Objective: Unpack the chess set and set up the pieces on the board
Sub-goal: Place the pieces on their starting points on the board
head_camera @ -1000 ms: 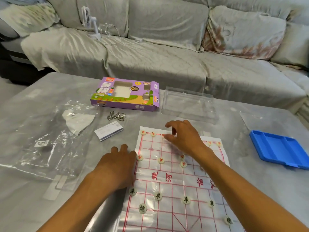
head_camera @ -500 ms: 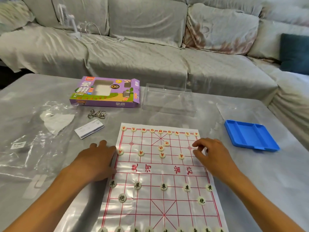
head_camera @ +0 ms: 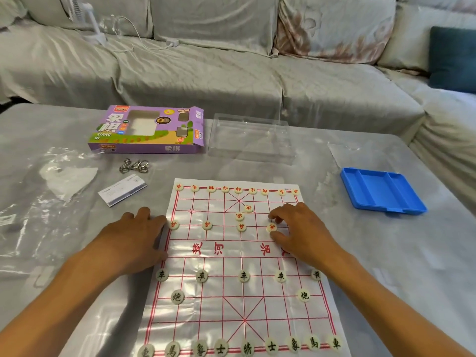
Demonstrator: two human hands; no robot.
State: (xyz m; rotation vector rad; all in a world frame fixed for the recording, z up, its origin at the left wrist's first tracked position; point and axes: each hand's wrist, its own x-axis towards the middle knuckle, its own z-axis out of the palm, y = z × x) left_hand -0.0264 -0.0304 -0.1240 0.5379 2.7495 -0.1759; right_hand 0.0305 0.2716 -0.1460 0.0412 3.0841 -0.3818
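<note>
Right hand [head_camera: 298, 230] is over the far-right part of the board [head_camera: 242, 266], thumb and forefinger curled either side of a red soldier piece [head_camera: 271, 227]. They sit right at its rim; looks like a pinch, though actual contact is hard to confirm. The piece lies between the fingers [head_camera: 274, 217], on the soldier row just beyond the river text.

Left hand [head_camera: 134, 235] lies flat, fingers relaxed, on the board's left edge, holding the sheet down. It touches no piece; the nearest is the leftmost red soldier [head_camera: 174, 224], just beside its fingertips.

Key relation: two red cannons [head_camera: 243, 212] sit off-point near the far palace, just left of the right hand and nearer to it than to the left. My read is these still need moving to their marks; the left cannon mark [head_camera: 191, 211] is bare. The fifth red soldier spot by the right edge is hidden under the right hand, so I can't tell if it's filled.

Black side along the near edge looks fully laid out.

Containers:
- purple box [head_camera: 148, 130] at the counter's far left, lying flat, window shows nothing inside
- clear tray [head_camera: 251, 137] just right of it, looks empty
- blue tray [head_camera: 381, 190] near the right edge, compartments empty
</note>
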